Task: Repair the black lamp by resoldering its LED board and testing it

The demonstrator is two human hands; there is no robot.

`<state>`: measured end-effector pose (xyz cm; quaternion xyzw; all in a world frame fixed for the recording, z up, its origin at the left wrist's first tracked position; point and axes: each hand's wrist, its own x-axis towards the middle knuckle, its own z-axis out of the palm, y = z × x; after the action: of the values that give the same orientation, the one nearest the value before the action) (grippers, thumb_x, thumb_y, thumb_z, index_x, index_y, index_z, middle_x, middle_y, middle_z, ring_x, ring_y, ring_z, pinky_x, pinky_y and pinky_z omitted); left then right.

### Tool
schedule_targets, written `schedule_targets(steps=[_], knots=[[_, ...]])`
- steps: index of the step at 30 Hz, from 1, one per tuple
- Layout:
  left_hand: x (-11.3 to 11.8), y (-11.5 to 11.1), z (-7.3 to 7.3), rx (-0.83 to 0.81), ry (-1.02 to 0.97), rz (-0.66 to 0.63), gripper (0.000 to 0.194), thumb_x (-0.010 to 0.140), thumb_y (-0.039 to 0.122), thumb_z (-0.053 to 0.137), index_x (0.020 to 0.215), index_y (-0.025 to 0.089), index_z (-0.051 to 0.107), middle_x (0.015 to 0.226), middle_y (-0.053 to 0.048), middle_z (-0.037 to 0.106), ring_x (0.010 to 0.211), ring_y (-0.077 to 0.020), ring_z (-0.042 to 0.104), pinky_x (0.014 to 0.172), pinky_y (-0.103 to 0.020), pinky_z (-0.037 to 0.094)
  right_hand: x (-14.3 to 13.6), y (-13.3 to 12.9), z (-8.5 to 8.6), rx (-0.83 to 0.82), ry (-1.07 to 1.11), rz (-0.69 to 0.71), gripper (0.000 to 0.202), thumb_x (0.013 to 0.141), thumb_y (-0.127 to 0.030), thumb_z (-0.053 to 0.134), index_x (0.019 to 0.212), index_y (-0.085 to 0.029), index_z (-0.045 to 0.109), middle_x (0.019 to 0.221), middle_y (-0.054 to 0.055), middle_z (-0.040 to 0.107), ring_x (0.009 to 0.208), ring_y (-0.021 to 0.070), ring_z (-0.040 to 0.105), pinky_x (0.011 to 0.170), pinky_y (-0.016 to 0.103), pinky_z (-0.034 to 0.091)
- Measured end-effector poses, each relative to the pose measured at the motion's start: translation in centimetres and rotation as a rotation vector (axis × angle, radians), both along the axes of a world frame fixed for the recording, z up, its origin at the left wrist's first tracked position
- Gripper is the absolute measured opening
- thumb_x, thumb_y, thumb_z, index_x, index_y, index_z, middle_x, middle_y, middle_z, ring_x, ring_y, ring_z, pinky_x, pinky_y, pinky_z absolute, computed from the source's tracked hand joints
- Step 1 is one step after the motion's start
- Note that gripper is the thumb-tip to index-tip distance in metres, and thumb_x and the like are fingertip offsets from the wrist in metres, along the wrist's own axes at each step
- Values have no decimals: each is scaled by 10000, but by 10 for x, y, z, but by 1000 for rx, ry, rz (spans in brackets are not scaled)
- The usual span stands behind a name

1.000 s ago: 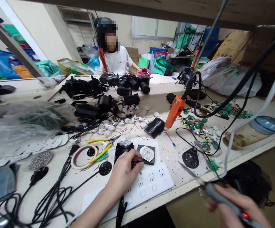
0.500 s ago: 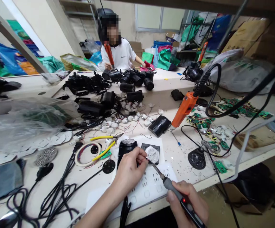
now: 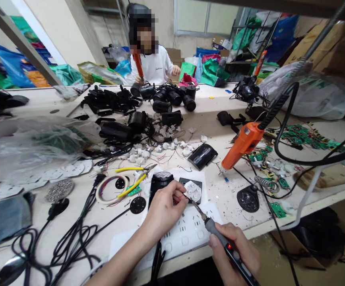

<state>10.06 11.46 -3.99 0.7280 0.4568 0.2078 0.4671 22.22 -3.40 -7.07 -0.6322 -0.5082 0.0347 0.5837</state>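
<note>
My right hand (image 3: 235, 248) grips a soldering iron (image 3: 216, 230) with a grey handle and a lit red light. The iron's tip reaches the fingertips of my left hand (image 3: 168, 204), which pinch a thin dark and red wire (image 3: 187, 197). Just beyond the tip, a light hexagonal LED plate (image 3: 192, 191) rests on a dark square piece. A black cylindrical housing (image 3: 160, 179) stands behind my left hand, partly hidden by it. Beneath both hands lies a white sheet or panel with slots (image 3: 198, 224).
Yellow-handled pliers (image 3: 133, 186) lie beside a tape roll (image 3: 102, 194). An orange electric screwdriver (image 3: 242, 145) hangs at right, near green circuit boards (image 3: 300, 135). Black cables (image 3: 68, 238) coil at left. A person (image 3: 151, 63) sits across the bench behind black housings (image 3: 172, 95).
The orange screwdriver has swung slightly right and down. The person across has raised a hand. My hands have barely moved; the iron's tip remains at my left fingertips.
</note>
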Motion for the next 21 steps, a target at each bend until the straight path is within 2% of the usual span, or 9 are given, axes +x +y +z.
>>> schedule_targets(steps=[4,9,14,21], knots=[[0,1,-3,-27,-12,8,125,750,230,566,873,206,557,736,9,657,698,-156,616,673,-272,459,0,1,3,47,-57,10,75,901,-163,602,970,-171,630,765,33,610,648,152,611,620,236,527],[-1,4,-2,-52,-13,-3,148,754,273,582,882,208,548,716,18,638,670,-156,593,647,-272,449,-1,4,2,93,-102,63,109,899,-126,580,993,-166,620,720,23,577,594,147,566,565,247,500],[0,6,2,-39,0,-23,164,748,260,574,900,207,538,709,19,638,663,-154,594,648,-273,452,0,6,0,128,-101,77,122,901,-118,565,1002,-164,616,704,24,573,577,148,556,545,252,492],[4,6,1,-62,-26,6,190,714,217,576,900,209,540,712,21,646,661,-146,598,650,-258,464,-1,1,3,105,-94,71,158,888,-88,580,1022,-160,624,737,39,602,621,157,583,581,265,503]])
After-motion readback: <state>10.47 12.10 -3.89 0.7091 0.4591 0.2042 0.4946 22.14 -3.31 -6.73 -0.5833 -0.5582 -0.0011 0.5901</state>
